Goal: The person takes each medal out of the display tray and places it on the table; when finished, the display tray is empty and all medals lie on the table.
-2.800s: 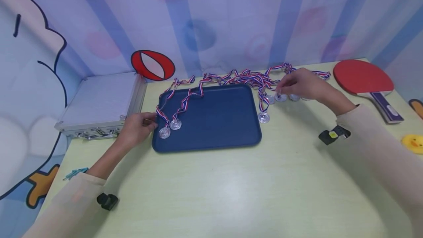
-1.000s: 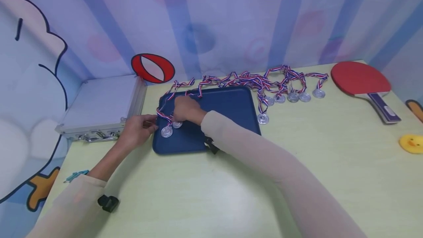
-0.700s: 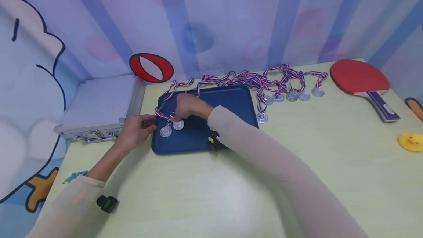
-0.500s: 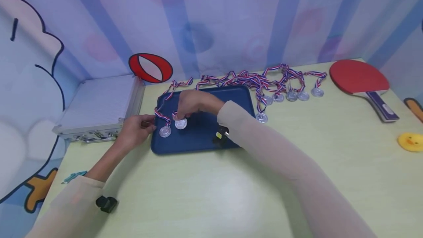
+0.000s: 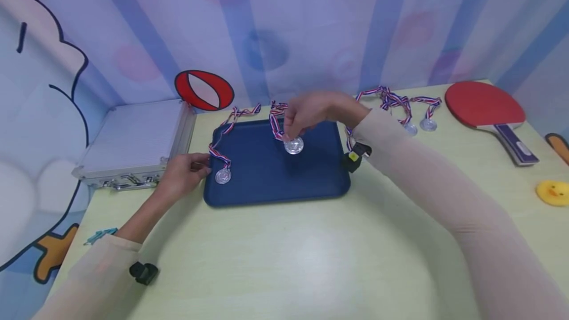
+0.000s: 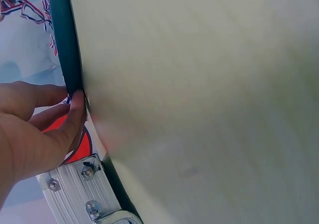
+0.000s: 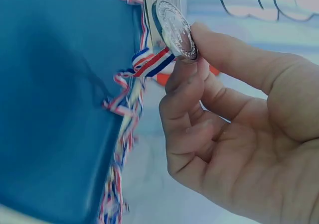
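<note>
My right hand (image 5: 313,110) pinches a silver medal (image 5: 294,145) between thumb and fingers, lifted over the blue tray (image 5: 266,184). Its red, white and blue ribbon (image 7: 155,63) trails from the medal toward the tray's far edge. A second medal (image 5: 223,176) lies at the left end of the tray, with its ribbon running over the far rim. At the tray's left rim, my left hand (image 5: 184,172) grips the edge; the left wrist view shows thumb and fingers on either side of the tray (image 6: 71,45).
Tangled medal ribbons (image 5: 391,98) lie behind and right of the tray, with several medals partly hidden by my right arm. A silver case (image 5: 133,135) stands left. A red table tennis paddle (image 5: 484,105) and a yellow duck (image 5: 552,192) are right; teal clips (image 5: 101,235) lie front left.
My right hand came from the right-hand medals to the tray, took hold of the medal beside the left one and carried it rightward and up. The left hand stays at the rim.
</note>
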Demonstrator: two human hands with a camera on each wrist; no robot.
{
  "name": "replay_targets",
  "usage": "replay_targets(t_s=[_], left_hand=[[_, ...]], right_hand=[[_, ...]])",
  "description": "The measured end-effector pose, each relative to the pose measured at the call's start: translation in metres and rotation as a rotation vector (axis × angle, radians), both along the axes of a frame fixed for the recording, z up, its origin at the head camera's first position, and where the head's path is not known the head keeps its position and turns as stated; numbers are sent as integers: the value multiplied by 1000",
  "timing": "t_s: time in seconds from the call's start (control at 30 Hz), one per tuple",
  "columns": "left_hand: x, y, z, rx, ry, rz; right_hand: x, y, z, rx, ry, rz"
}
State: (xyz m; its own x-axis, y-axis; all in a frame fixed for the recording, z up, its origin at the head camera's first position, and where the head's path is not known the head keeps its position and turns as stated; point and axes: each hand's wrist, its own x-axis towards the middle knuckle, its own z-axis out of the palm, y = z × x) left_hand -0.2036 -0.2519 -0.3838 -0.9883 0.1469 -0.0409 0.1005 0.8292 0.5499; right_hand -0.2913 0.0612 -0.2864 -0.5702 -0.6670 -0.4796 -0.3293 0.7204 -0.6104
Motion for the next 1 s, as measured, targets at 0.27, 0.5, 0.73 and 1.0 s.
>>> replay_targets(t_s=[0.27, 0.5, 0.73, 1.0], left_hand=[[2, -3, -1, -9, -6, 16], [2, -3, -2, 1, -6, 11], [1, -3, 0, 7, -6, 12], [1, -2, -2, 3, -23, 19]], right_hand=[[-15, 43, 10, -62, 71, -122], [-29, 77, 18, -180, 206, -389], [-39, 107, 20, -258, 332, -596], [-30, 134, 14, -212, 312, -553]])
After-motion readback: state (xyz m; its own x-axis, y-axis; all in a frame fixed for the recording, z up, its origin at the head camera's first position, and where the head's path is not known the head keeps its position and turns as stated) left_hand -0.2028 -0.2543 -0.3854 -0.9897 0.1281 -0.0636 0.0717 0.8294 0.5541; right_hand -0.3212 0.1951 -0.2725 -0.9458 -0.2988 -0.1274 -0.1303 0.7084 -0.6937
